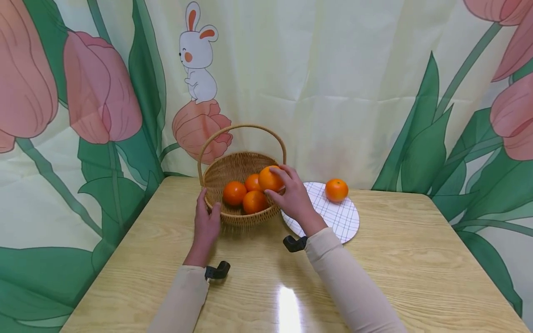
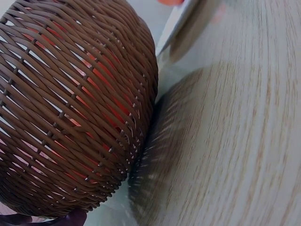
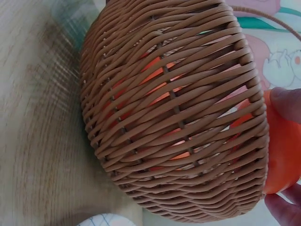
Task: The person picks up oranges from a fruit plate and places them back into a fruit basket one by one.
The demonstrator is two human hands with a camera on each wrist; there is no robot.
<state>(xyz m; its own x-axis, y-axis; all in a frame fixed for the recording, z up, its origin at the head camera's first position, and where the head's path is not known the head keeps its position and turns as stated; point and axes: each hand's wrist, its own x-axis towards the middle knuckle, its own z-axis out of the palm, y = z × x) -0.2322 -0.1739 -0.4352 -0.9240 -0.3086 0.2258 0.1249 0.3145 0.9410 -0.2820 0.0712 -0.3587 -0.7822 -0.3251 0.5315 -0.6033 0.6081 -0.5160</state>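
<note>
A wicker basket (image 1: 236, 219) with a tall arched handle stands at the back of the table, and several oranges (image 1: 234, 193) lie inside it. My left hand (image 1: 207, 224) holds the basket's left rim, its thumb on the near side. In the left wrist view, the woven side of the basket (image 2: 70, 103) hides most of that hand. My right hand (image 1: 294, 196) grips another orange (image 1: 269, 179) at the basket's right rim, above the fruit inside. In the right wrist view this orange (image 3: 283, 150) shows between thumb and fingers, right beside the rim.
To the right of the basket lies a round white plate (image 1: 343, 222) with a blue grid pattern, bearing one orange (image 1: 336, 190) near its back edge. Behind the wooden table (image 1: 399, 259) hangs a curtain (image 1: 333, 92) printed with tulips and a rabbit.
</note>
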